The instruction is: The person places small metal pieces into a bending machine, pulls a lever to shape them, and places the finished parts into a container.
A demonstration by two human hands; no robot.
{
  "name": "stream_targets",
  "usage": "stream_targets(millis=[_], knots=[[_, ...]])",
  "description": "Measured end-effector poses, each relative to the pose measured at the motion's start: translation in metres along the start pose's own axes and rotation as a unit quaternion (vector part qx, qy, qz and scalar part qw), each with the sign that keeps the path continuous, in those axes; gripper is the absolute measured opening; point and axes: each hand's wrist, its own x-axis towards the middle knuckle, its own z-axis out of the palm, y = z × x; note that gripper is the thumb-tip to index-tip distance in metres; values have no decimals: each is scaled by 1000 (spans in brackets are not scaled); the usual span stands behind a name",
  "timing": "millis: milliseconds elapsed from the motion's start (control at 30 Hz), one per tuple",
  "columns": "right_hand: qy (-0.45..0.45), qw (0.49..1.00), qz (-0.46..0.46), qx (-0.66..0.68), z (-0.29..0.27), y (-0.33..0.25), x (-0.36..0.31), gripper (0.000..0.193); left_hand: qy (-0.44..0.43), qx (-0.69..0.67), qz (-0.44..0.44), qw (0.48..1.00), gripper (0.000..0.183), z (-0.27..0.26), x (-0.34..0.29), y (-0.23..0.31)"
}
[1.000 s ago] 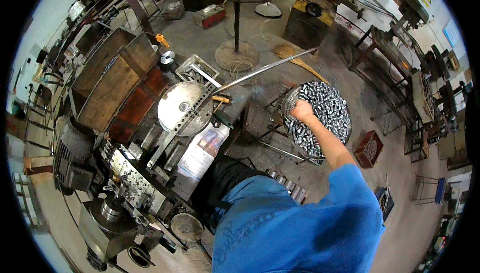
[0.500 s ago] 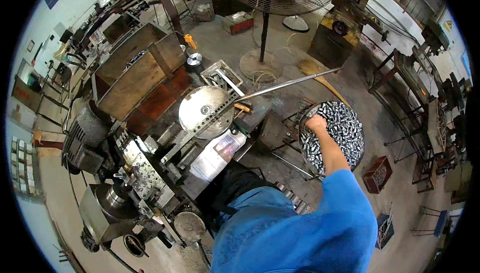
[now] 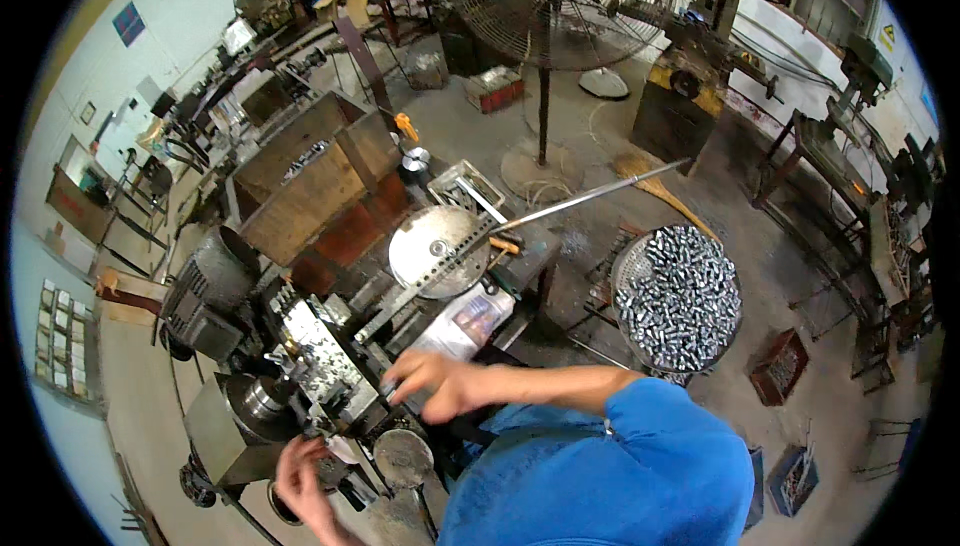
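My right hand (image 3: 435, 384) reaches left across my body to the lathe-like machine (image 3: 320, 356). Its fingers pinch a small metal cylinder (image 3: 388, 388), only partly visible. Lower down, my left hand (image 3: 305, 481) is raised beside the machine's front, its fingers loosely bent and apart, with nothing seen in them. The round metal chuck (image 3: 263, 400) is just above that hand. To the right stands a wide round basin (image 3: 628, 271) heaped with shiny short metal cylinders (image 3: 685, 296).
A round metal disc (image 3: 440, 251) and a long lever bar (image 3: 590, 196) lie beyond the machine. A white printed bag (image 3: 465, 324) is near my right wrist. Further off are a rusty bin (image 3: 315, 201), a pedestal fan (image 3: 545, 96), a broom (image 3: 665, 191) and a red-brown box (image 3: 780, 368).
My right hand has left the basin and swung left to the machine with a metal cylinder. My left hand has come into view at the lower left. The whole view has shifted slightly.
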Motion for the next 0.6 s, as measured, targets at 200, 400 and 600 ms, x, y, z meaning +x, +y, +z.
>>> stream_targets(millis=[200,400,600], knots=[[-2,997,-55,60,44,-53,67,26,3,-407,-172,897,26,65,-8,-6],[-74,993,-52,-76,55,-60,64,41,6,-227,-66,972,26,50,-7,-12],[-212,968,-69,-118,52,-58,84,48,-14,88,-15,996,28,19,0,-13]])
